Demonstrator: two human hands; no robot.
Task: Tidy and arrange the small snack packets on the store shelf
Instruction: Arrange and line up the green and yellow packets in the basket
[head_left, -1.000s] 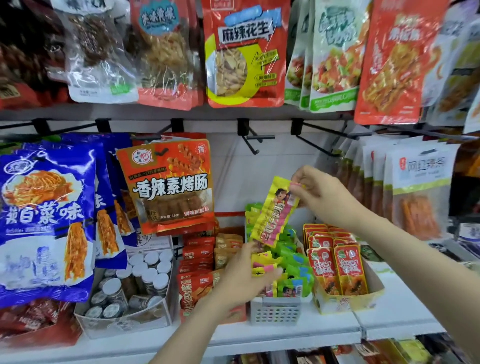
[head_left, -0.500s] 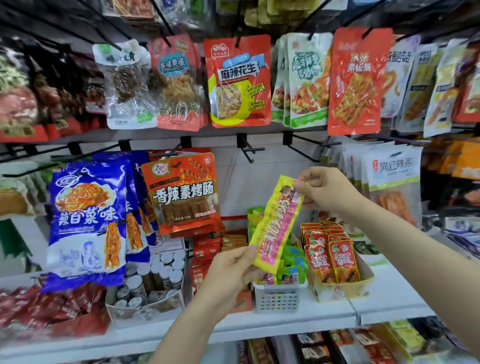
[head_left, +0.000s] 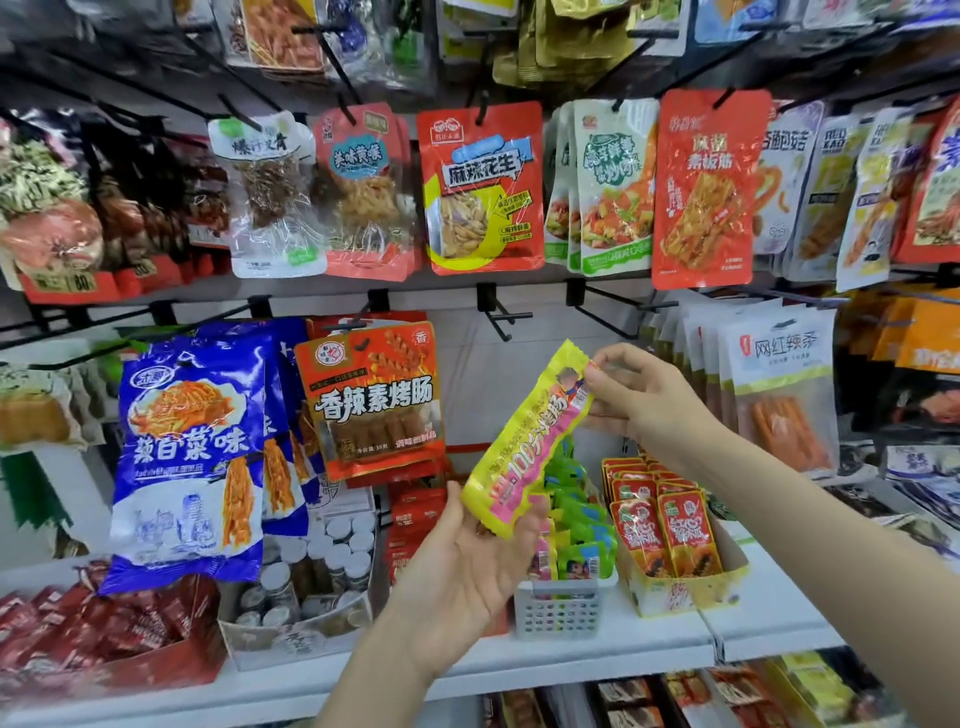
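Note:
A long yellow and pink snack packet (head_left: 527, 441) hangs tilted in front of the shelf. My right hand (head_left: 644, 400) pinches its top corner. My left hand (head_left: 467, 566) holds its lower end, thumb on the front and fingers behind. Below it stands a small white slotted basket (head_left: 563, 610) filled with green and yellow packets of the same kind. To its right a yellow cardboard box (head_left: 685, 592) holds upright red packets.
Two bare black hooks (head_left: 501, 314) jut out above the basket. An orange bag (head_left: 376, 400) and blue bags (head_left: 189, 462) hang at left, white bags (head_left: 784, 389) at right. A box of small jars (head_left: 306, 587) and red boxes stand on the white shelf (head_left: 571, 657).
The packet has been lifted out of the basket and stretched full length between both hands. My view has tilted upward, showing more hanging rows above.

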